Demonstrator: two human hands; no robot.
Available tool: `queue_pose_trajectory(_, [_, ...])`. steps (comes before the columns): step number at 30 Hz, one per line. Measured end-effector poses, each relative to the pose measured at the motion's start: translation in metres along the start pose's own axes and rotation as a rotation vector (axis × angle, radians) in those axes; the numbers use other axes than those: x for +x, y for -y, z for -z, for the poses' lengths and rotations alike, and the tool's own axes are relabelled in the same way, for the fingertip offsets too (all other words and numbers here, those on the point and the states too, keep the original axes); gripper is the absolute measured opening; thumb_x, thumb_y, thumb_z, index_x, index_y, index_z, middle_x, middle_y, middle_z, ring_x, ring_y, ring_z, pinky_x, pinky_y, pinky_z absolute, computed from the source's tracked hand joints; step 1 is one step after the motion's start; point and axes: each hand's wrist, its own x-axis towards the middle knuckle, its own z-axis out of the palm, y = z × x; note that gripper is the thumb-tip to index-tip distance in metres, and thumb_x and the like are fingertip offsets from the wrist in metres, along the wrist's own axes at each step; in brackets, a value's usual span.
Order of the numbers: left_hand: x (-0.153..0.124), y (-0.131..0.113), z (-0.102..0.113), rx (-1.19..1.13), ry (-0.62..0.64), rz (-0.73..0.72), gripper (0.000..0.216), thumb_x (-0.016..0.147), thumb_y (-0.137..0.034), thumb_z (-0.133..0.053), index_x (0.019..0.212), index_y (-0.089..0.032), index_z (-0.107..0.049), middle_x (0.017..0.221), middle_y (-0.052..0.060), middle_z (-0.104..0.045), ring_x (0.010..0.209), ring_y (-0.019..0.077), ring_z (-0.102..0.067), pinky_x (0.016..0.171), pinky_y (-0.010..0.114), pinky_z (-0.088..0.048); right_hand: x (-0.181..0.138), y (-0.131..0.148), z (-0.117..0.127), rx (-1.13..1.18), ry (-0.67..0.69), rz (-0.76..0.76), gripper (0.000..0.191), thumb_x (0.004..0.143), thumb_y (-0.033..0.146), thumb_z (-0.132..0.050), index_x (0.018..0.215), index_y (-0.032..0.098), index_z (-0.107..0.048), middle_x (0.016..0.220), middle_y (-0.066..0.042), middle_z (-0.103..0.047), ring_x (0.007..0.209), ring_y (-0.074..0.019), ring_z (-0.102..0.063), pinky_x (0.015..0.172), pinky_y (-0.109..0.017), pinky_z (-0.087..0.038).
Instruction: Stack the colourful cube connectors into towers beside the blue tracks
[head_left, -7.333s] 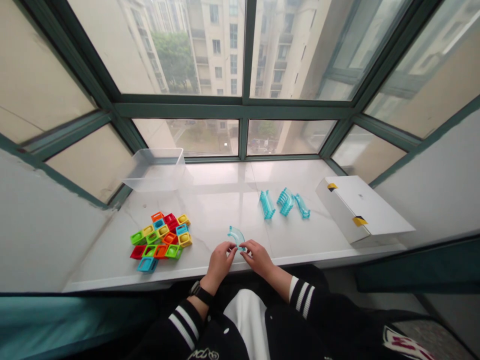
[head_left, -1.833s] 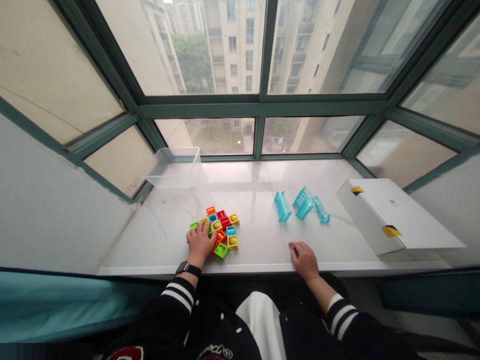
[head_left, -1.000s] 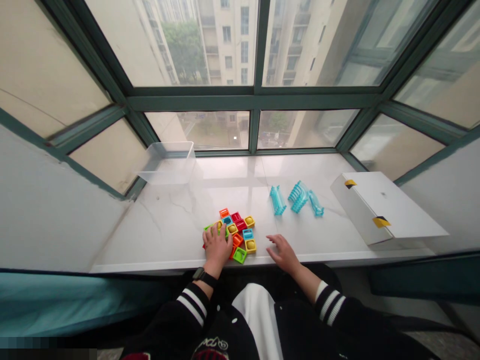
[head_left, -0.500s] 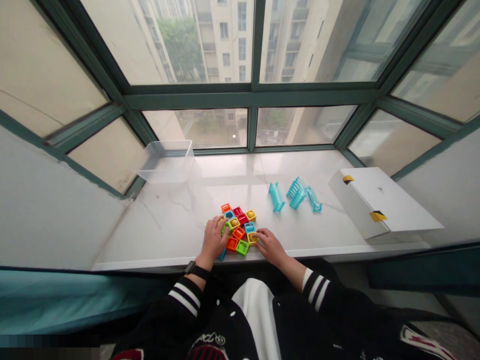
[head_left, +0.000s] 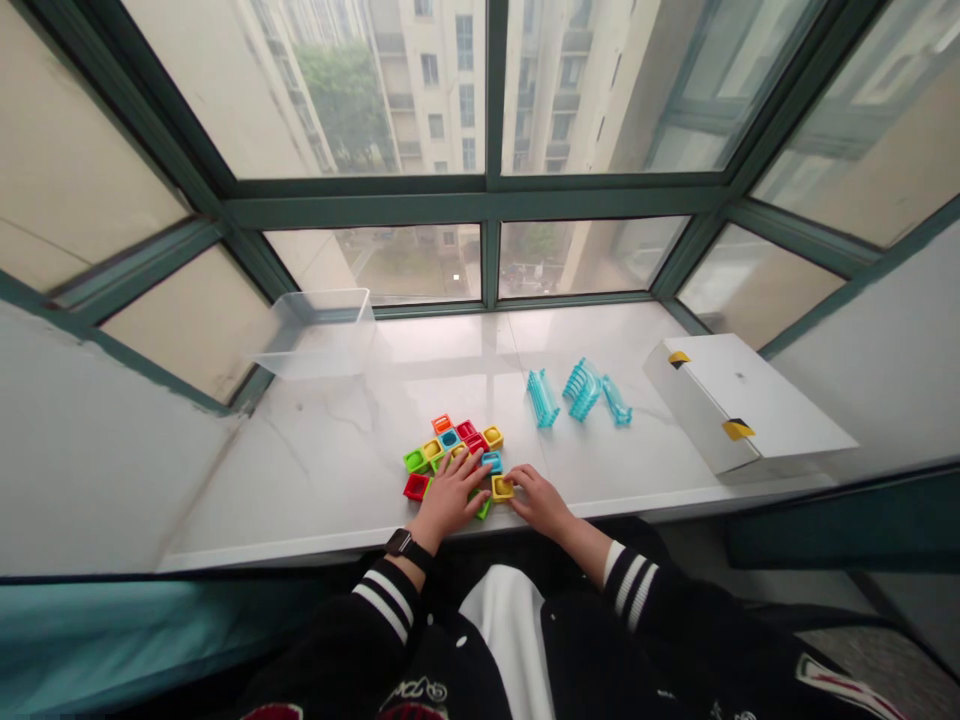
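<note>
Yellow block (head_left: pixel 502 488) against right fingers (head_left: pixel 519 478), left fingers (head_left: pixel 465 472) on colored blocks (head_left: pixel 448 439)

Green-framed windows (head_left: pixel 480 205) above a marble sill (head_left: pixel 315 470); apartment blocks (head_left: pixel 442 90) beyond, seemingly hazy.

A loose cluster of hollow square plastic blocks (head_left: pixel 457 445) is being held flat near the front edge of the white marble counter (head_left: pixel 315 480), a little left of its middle. Red, orange, yellow, green and blue frames are being shown, lying edge to edge or slightly askew. The nearest blocks are being partly hidden by the left hand (head_left: pixel 450 495), spread over them. A yellow block (head_left: pixel 502 488) at the near right corner is being touched by the right hand (head_left: pixel 541 503). A green block (head_left: pixel 416 460) and a red block (head_left: pixel 416 487) are being left uncovered at the left side.
</note>
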Motion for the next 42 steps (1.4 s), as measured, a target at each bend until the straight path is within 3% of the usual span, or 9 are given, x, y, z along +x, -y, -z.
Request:
queue_pose_trajectory(5, [0.001, 0.0, 0.0, -0.009, 0.017, 0.002, 0.059, 0.103, -0.048, -0.055, 0.16, -0.038, -0.047, 0.172, 0.0, -0.038, 0.16, 0.0309, -0.032, 0.134, 0.058, -0.019, -0.006, -0.011, 0.021, 0.27, -0.118, -0.192, 0.045, 0.081, 0.021, -0.073, 0.125, 0.026, -0.067, 0.119, -0.007, -0.067, 0.095, -0.0205, -0.068, 0.092, -0.04, -0.059])
queue_pose_trajectory(8, [0.001, 0.001, -0.001, -0.009, 0.025, 0.004, 0.058, 0.103, -0.047, -0.055, 0.16, -0.037, -0.047, 0.172, 0.001, -0.038, 0.16, 0.0311, -0.032, 0.134, 0.058, -0.019, -0.006, -0.02, 0.035, 0.63, -0.204, -0.417, 0.054, 0.079, 0.041, -0.082, 0.128, 0.025, -0.067, 0.121, -0.009, -0.071, 0.099, -0.0243, -0.071, 0.092, -0.043, -0.06])
queue_pose_trajectory(11, [0.001, 0.002, -0.002, -0.002, 0.027, 0.009, 0.057, 0.103, -0.046, -0.054, 0.159, -0.036, -0.048, 0.172, 0.001, -0.038, 0.16, 0.0318, -0.032, 0.134, 0.058, -0.019, -0.006, -0.033, 0.045, 0.861, -0.256, -0.52, 0.063, 0.071, 0.049, -0.088, 0.126, 0.025, -0.068, 0.123, -0.009, -0.072, 0.105, -0.0279, -0.072, 0.097, -0.048, -0.059])
queue_pose_trajectory(14, [0.001, 0.003, -0.002, -0.001, 0.034, 0.008, 0.056, 0.103, -0.047, -0.053, 0.158, -0.035, -0.049, 0.172, 0.002, -0.039, 0.16, 0.0323, -0.032, 0.133, 0.059, -0.02, -0.007, -0.049, 0.05, 0.736, -0.277, -0.52, 0.062, 0.067, 0.046, -0.089, 0.121, 0.023, -0.068, 0.12, -0.01, -0.074, 0.101, -0.0277, -0.074, 0.097, -0.049, -0.059])
queue_pose_trajectory(18, [0.001, 0.003, -0.003, -0.012, 0.023, 0.004, 0.056, 0.103, -0.047, -0.054, 0.158, -0.036, -0.05, 0.171, 0.001, -0.039, 0.16, 0.0321, -0.033, 0.133, 0.059, -0.021, -0.007, -0.068, 0.055, 0.312, -0.288, -0.475, 0.048, 0.074, 0.041, -0.079, 0.117, 0.022, -0.066, 0.115, -0.01, -0.076, 0.105, -0.0284, -0.074, 0.094, -0.047, -0.06])
queue_pose_trajectory(25, [0.001, 0.003, -0.002, -0.022, 0.011, 0.011, 0.056, 0.102, -0.046, -0.056, 0.157, -0.038, -0.05, 0.171, 0.0, -0.04, 0.159, 0.0316, -0.034, 0.133, 0.058, -0.02, 0.001, -0.092, 0.071, -0.217, -0.274, -0.347, 0.045, 0.081, 0.022, -0.074, 0.125, 0.024, -0.068, 0.123, -0.01, -0.075, 0.115, -0.0304, -0.068, 0.107, -0.052, -0.052])
queue_pose_trajectory(30, [0.001, 0.004, -0.004, -0.017, 0.018, 0.003, 0.056, 0.103, -0.046, -0.054, 0.158, -0.037, -0.05, 0.172, 0.0, -0.038, 0.16, 0.0312, -0.032, 0.133, 0.058, -0.02, 0.012, -0.1, 0.08, -0.301, -0.203, -0.319, 0.057, 0.079, 0.019, -0.075, 0.135, 0.021, -0.065, 0.131, -0.013, -0.071, 0.122, -0.0325, -0.065, 0.112, -0.053, -0.048])
queue_pose_trajectory(34, [0.001, 0.004, -0.004, -0.014, 0.002, -0.001, 0.055, 0.103, -0.046, -0.054, 0.158, -0.037, -0.05, 0.172, 0.001, -0.039, 0.16, 0.031, -0.032, 0.133, 0.058, -0.021, 0.009, -0.098, 0.077, -0.28, -0.242, -0.24, 0.075, 0.078, 0.025, -0.078, 0.149, 0.022, -0.055, 0.137, -0.014, -0.064, 0.131, -0.0325, -0.059, 0.117, -0.053, -0.046])
queue_pose_trajectory(42, [0.001, 0.004, -0.002, -0.016, 0.009, 0.004, 0.055, 0.103, -0.047, -0.054, 0.157, -0.036, -0.051, 0.171, 0.001, -0.039, 0.16, 0.0315, -0.033, 0.133, 0.059, -0.021, 0.009, -0.091, 0.064, -0.222, -0.297, -0.225, 0.056, 0.087, 0.027, -0.07, 0.142, 0.025, -0.062, 0.129, -0.012, -0.063, 0.125, -0.0291, -0.061, 0.117, -0.05, -0.048])
